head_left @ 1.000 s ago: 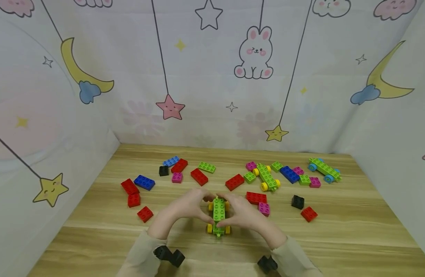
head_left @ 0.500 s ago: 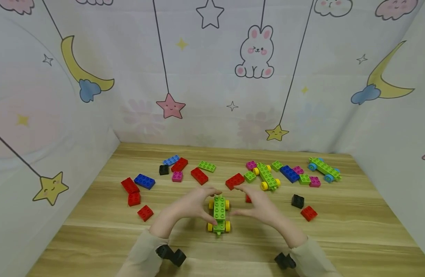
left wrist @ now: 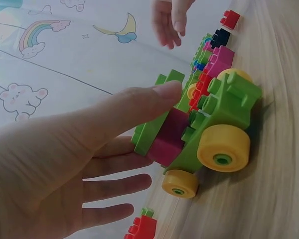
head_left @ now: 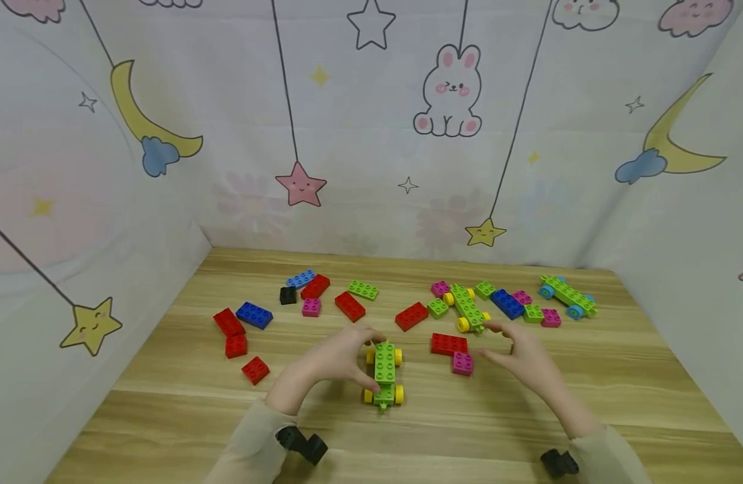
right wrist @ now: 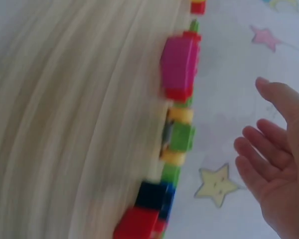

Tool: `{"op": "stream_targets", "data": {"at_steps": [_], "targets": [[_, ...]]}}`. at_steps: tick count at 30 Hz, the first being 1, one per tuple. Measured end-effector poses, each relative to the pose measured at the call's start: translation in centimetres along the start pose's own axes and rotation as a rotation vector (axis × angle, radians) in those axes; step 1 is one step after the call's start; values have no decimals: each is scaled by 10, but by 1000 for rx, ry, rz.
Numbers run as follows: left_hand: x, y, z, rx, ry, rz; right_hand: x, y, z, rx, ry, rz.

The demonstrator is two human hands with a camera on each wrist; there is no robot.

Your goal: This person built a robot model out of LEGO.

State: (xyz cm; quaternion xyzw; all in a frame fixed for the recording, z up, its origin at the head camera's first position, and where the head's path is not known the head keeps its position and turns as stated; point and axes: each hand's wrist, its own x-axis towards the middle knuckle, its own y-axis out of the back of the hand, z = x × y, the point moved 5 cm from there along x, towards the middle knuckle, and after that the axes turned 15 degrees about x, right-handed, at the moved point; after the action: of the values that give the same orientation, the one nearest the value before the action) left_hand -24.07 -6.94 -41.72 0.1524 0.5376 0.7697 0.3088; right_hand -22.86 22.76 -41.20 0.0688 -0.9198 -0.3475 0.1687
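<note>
A green wheeled base point(head_left: 384, 396) with yellow wheels stands on the table in front of me. In the left wrist view, a magenta brick point(left wrist: 168, 137) sits on it, topped by a green brick point(left wrist: 157, 122). My left hand point(head_left: 337, 359) pinches that green brick, thumb at the near end and fingers at the far end. Off to the right, my right hand point(head_left: 525, 353) hovers with relaxed, spread fingers, holding nothing. Nearest to it are a pink brick point(head_left: 462, 364), a red brick point(head_left: 449, 344) and a second yellow-wheeled green base point(head_left: 467, 309).
Several loose bricks lie at the left, among them a dark blue brick point(head_left: 254, 314) and a red brick point(head_left: 255, 370). A blue-wheeled green base point(head_left: 567, 296) stands at the back right. A printed cloth point(head_left: 359, 134) encloses the table's back and sides.
My right hand has come away from the green-topped car and moved right, passing over the red and pink bricks. The left hand stays at the car.
</note>
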Motion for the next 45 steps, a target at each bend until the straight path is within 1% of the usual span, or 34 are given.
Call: {"op": "stream_targets", "data": {"at_steps": [8, 10, 14, 17, 25, 31, 34, 37, 40, 45], "targets": [[1, -2, -2, -3, 3, -2, -16, 38, 36, -30, -49, 43], [1, -2, -3, -4, 8, -3, -19, 45, 44, -42, -72, 42], [1, -2, -4, -10, 19, -2, -26, 53, 57, -48, -131, 9], [0, -2, -4, -19, 24, -1, -29, 55, 65, -54, -169, -25], [0, -2, -6, -20, 8, 11, -34, 51, 78, -111, -319, -152], [-1, -2, -9, -45, 5, 13, -33, 50, 81, -132, -371, -178], [-2, -1, -11, -45, 5, 13, -34, 50, 81, -119, -396, -189], [-2, -1, -12, -49, 7, 8, -34, 50, 82, -108, -415, -195], [-2, -2, -13, -59, 7, 1, -35, 50, 83, -102, -411, -201], [-2, -2, -15, -68, 2, -5, -33, 55, 76, -98, -364, -166]]}}
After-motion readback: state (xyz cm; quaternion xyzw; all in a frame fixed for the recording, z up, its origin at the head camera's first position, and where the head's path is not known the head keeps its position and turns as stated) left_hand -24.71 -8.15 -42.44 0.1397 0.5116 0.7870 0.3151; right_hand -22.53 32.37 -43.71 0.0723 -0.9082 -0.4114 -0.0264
